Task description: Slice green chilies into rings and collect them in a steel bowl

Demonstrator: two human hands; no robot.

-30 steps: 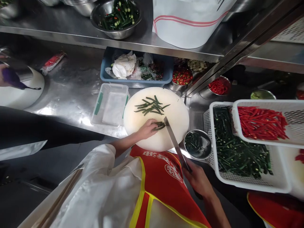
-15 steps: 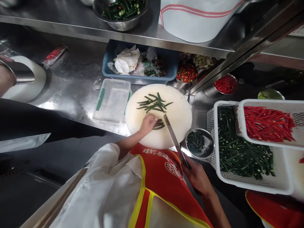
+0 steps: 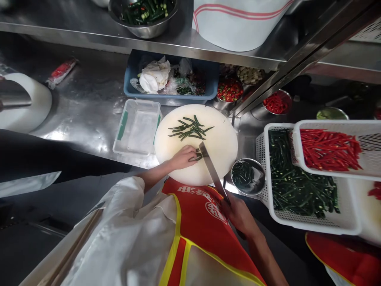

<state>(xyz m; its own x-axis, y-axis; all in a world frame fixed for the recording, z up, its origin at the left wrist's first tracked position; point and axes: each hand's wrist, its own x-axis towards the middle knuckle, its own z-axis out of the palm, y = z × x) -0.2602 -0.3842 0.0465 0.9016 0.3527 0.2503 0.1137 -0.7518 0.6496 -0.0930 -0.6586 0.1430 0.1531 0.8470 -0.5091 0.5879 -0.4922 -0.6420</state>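
Observation:
A round white cutting board [image 3: 220, 127] lies in front of me. On it, my left hand [image 3: 182, 158] has its fingers curled down over a small bunch of green chilies [image 3: 198, 155], holding them against the board. My right hand [image 3: 239, 216] grips the handle of a long-bladed knife [image 3: 212, 165]. The blade slants across the board's right part, its far end just right of the bunch. Farther back on the board lies a loose pile of long green chilies [image 3: 190, 129], touched by neither hand. The fingertips of my left hand are partly hidden.
Left of the board stands a clear plastic container [image 3: 137, 129]; behind is a blue tub [image 3: 171, 99]. A steel bowl [image 3: 248, 193] and white baskets [image 3: 315, 228] of green and red chilies are on the right. A steel shelf [image 3: 175, 47] overhangs the counter. Co-workers are on both sides.
My left hand has come down lower onto the small bunch, covering more of it. The knife's far end has moved closer to those chilies. The whole view has shifted slightly.

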